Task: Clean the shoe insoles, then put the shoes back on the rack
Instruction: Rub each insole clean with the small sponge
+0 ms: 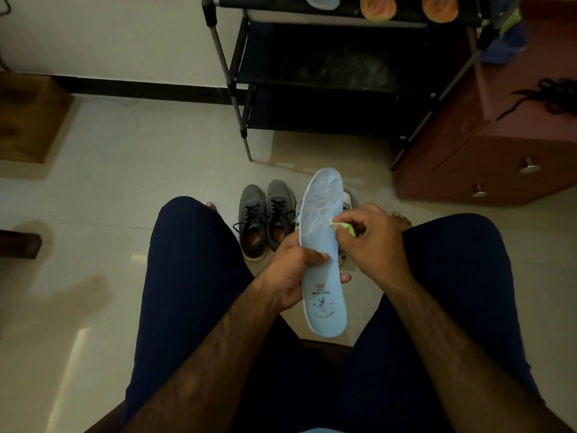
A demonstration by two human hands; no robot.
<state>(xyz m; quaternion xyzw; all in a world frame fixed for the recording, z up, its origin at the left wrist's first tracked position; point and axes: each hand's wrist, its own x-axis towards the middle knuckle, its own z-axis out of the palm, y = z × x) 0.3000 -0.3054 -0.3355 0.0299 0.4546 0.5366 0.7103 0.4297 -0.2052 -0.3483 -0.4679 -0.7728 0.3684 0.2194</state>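
I sit with a pale blue insole (323,245) held upright between my knees. My left hand (290,270) grips its lower middle, thumb across the front. My right hand (371,242) pinches a small yellow-green cloth (343,227) against the insole's right edge. A pair of grey lace-up shoes (265,217) stands on the floor just beyond my hands. A white shoe (346,198) shows partly behind the insole. The black shoe rack (327,73) stands further back, with two orange insoles (377,7) and a pale insole (321,1) on its top shelf.
A reddish-brown drawer cabinet (487,157) stands right of the rack, with a black cord (549,95) on top. A brown wooden block (28,117) sits at the left by the wall. The floor is pale glossy tile (125,198).
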